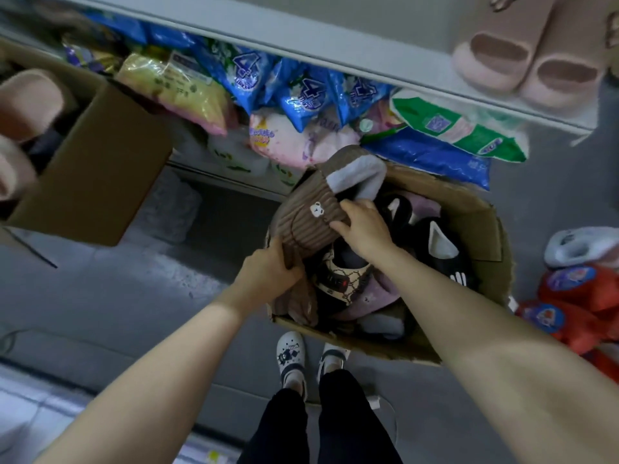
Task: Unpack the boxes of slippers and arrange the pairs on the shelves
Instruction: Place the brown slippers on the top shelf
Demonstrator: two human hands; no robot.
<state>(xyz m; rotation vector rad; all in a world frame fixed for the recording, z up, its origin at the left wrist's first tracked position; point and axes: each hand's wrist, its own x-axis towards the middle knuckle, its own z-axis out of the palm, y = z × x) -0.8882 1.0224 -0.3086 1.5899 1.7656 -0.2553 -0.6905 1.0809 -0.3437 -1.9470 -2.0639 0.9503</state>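
A brown corduroy slipper point(315, 209) with a small bear patch and white fleece lining is held over an open cardboard box point(482, 229) on the floor. My left hand point(268, 272) grips its lower edge. My right hand point(363, 229) curls over its top side. Inside the box lie several more slippers: black ones with white ears point(438, 246), a patterned one point(345, 283) and a purple fleece one point(375, 296). A pink pair of slides point(526, 55) stands on the grey shelf point(335, 45) at the upper right.
A second cardboard box point(100, 162) with pink slippers point(23, 105) stands at the left. Blue, yellow, pink and green packs point(301, 95) fill the space under the shelf. Red bags point(576, 303) lie at the right. My feet point(311, 360) stand close to the box.
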